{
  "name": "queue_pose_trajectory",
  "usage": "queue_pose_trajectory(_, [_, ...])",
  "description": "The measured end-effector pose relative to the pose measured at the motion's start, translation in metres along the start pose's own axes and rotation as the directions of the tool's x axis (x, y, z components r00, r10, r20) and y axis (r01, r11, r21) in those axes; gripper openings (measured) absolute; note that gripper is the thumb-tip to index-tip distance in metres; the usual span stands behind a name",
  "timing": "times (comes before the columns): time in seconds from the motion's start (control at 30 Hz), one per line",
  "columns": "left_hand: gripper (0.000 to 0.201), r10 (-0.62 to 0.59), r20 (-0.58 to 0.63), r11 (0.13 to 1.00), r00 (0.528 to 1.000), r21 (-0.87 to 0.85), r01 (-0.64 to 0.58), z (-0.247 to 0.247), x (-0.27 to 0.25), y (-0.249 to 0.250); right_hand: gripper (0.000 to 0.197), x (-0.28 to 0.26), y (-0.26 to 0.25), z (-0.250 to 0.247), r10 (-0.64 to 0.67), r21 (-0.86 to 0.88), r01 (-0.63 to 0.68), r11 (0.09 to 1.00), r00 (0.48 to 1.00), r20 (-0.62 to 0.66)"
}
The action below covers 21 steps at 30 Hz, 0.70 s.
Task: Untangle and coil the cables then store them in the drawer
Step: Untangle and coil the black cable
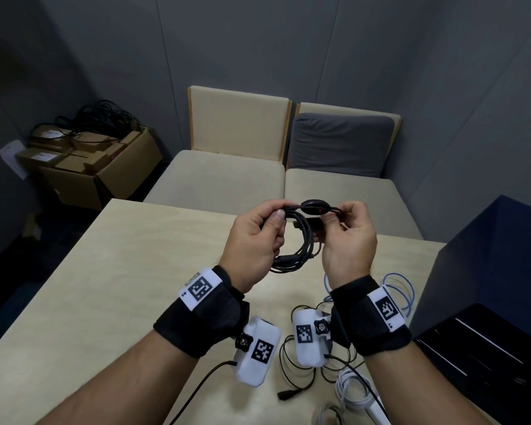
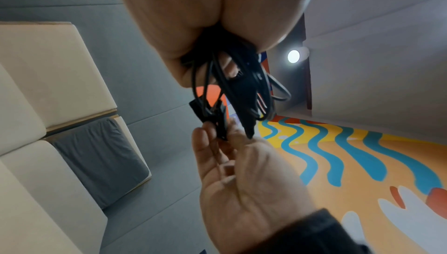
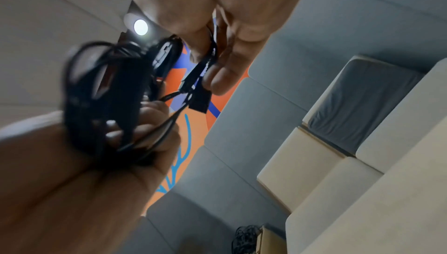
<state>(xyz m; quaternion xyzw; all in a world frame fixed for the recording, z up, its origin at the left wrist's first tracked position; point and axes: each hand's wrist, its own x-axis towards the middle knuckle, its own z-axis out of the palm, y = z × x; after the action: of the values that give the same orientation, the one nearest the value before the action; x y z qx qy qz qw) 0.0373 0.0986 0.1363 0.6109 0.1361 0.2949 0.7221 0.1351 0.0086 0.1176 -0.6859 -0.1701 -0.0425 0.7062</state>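
Note:
A black cable (image 1: 302, 240) with an inline switch (image 1: 314, 207) hangs as a loose coil above the table. My left hand (image 1: 267, 222) grips the coil's top left, fingers and thumb curled round the bundled strands. My right hand (image 1: 341, 216) pinches the strand just right of the switch. In the left wrist view the coil (image 2: 232, 86) dangles from my left hand (image 2: 193, 29), and the right hand (image 2: 241, 172) reaches up to its plugs. The right wrist view shows my right hand (image 3: 212, 71) pinching a strand beside the coil (image 3: 101, 95) in my left hand (image 3: 72, 181).
On the pale wooden table (image 1: 105, 286) lie a blue cable (image 1: 403, 289), a thin black cable (image 1: 301, 375), a white cable (image 1: 353, 391) and a grey one (image 1: 328, 415). A dark blue drawer cabinet (image 1: 488, 271) stands at the right. Beige seats (image 1: 227, 179) are behind the table, with cardboard boxes (image 1: 98, 161) at far left.

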Motion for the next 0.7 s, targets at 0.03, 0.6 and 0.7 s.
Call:
queue_pose_trajectory(0.03, [0.028,0.008,-0.001,1.0,1.0,0.015,-0.008,0.0,0.0,0.0,0.028,0.002,0.0,-0.002,-0.015,-0.025,0.015,1.0,1.0,-0.004])
queue_pose_trajectory(0.6, [0.027,0.047,-0.035,0.999,0.998,0.014,-0.047,-0.01,0.007,0.0,0.01,-0.014,-0.01,0.001,0.267,0.511,-0.531,0.676,0.823,0.501])
queue_pose_trajectory(0.7, [0.028,0.049,-0.041,0.998,0.998,0.047,-0.047,-0.007,0.006,-0.001,0.008,-0.016,-0.008,0.002,0.301,0.491,-0.568,0.66,0.799,0.52])
